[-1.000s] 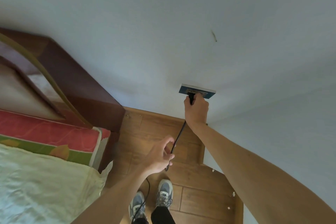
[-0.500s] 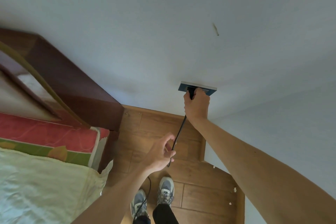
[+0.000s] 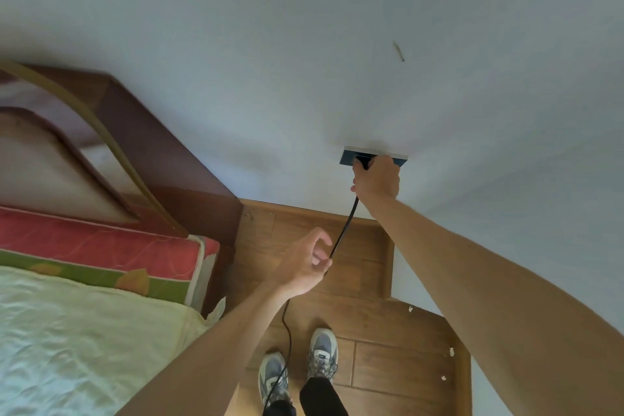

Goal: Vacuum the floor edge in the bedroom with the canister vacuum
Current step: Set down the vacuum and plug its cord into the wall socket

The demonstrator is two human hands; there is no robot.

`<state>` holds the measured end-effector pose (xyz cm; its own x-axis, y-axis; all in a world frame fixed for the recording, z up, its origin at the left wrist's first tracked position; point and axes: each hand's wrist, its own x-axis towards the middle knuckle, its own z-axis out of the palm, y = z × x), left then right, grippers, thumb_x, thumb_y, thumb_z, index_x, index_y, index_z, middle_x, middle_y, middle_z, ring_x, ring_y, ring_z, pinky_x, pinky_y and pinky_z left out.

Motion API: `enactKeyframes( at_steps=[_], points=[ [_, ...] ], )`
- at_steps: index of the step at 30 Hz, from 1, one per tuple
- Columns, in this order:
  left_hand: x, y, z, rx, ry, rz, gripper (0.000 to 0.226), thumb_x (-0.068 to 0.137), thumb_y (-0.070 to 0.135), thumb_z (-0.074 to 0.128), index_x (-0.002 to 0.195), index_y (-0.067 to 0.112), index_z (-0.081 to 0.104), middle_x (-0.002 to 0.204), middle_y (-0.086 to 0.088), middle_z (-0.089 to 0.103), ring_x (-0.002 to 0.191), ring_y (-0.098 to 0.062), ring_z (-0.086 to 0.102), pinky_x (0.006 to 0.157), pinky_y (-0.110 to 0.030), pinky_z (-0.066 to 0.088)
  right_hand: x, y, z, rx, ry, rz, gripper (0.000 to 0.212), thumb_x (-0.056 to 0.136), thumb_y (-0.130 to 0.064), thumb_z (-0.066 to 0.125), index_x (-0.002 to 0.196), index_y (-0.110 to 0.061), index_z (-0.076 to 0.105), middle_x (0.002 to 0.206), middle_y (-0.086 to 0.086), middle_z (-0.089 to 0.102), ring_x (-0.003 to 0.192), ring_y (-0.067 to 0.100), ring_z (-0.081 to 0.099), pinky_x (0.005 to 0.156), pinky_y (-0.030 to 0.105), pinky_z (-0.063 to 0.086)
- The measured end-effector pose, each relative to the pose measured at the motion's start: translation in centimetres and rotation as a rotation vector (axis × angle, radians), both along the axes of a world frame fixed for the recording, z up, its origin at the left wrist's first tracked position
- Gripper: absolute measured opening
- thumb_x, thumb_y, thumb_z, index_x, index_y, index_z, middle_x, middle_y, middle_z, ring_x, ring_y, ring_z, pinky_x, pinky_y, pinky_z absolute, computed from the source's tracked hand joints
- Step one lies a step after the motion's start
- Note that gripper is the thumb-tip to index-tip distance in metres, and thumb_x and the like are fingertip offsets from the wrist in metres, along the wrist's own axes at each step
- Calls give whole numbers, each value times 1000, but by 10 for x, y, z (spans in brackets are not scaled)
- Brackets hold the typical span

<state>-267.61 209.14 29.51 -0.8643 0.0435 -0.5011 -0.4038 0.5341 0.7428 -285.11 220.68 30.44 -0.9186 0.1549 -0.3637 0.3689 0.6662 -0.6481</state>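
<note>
My right hand [image 3: 376, 179] grips a black plug [image 3: 363, 163] pressed against the dark blue wall socket [image 3: 347, 157] low on the white wall. The black power cord [image 3: 344, 230] runs down from the plug to my left hand [image 3: 304, 260], which pinches it between thumb and curled fingers. Below that hand the cord drops to the wooden floor [image 3: 371, 317] and passes between my shoes [image 3: 322, 353]. The canister vacuum itself is out of sight.
A bed with a dark wooden headboard [image 3: 158, 159], a red-and-green mattress [image 3: 101, 253] and a pale sheet [image 3: 84, 348] fills the left. White crumbs [image 3: 450, 352] lie along the wooden skirting by the right wall. The floor strip between bed and wall is narrow.
My left hand has slid slightly up and right along the cord. My right hand stays on the plug at the socket.
</note>
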Motion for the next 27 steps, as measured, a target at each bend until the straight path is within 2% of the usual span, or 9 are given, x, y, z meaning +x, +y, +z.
enactKeyframes(
  at_steps=[3, 6, 9, 13, 16, 23, 27],
  points=[
    [-7, -8, 20, -15, -1, -3, 33, 96, 23, 65, 125, 21, 50, 103, 4, 70, 87, -3, 66, 74, -15, 49, 1, 3, 26, 85, -53, 166, 35, 97, -38, 54, 86, -5, 54, 83, 13, 65, 75, 31, 67, 64, 36, 52],
    [-16, -21, 44, -56, -6, -29, 45, 96, 29, 64, 136, 21, 44, 118, -1, 65, 101, -9, 64, 85, -21, 52, 5, 10, 54, 223, -70, 340, 31, 100, -35, 52, 92, -5, 50, 84, 9, 56, 76, 28, 53, 66, 33, 41],
    [-26, -38, 74, -92, -11, -61, 58, 97, 31, 62, 146, 22, 33, 135, -7, 55, 123, -19, 54, 101, -30, 48, 9, 13, 86, 339, -20, 496, 35, 99, -37, 53, 114, -5, 49, 104, 13, 57, 88, 31, 55, 72, 36, 45],
    [-41, -57, 119, -205, 9, -138, 71, 98, 34, 61, 154, 20, 20, 150, -9, 41, 135, -23, 45, 99, -26, 37, 15, 15, 135, 443, 19, 672, 57, 95, -45, 58, 138, -11, 40, 124, 12, 55, 113, 32, 56, 88, 42, 50],
    [-49, -71, 154, -294, 54, -207, 78, 96, 41, 59, 156, 20, 14, 152, -11, 37, 136, -26, 43, 105, -32, 39, 24, 16, 172, 523, 54, 721, 64, 93, -49, 59, 143, -15, 37, 131, 11, 52, 120, 32, 52, 94, 46, 48],
    [-57, -87, 237, -436, 177, -315, 84, 92, 50, 59, 156, 20, 13, 149, -11, 38, 135, -29, 43, 107, -42, 44, 56, 19, 260, 668, 154, 716, 69, 95, -53, 55, 148, -18, 30, 134, 10, 49, 123, 31, 49, 95, 44, 47],
    [-50, -86, 286, -502, 262, -369, 82, 92, 50, 59, 154, 19, 16, 145, -11, 41, 130, -29, 46, 105, -44, 44, 81, 23, 306, 716, 206, 678, 69, 94, -56, 54, 148, -19, 29, 135, 9, 48, 124, 29, 48, 96, 44, 45]
  ],
)
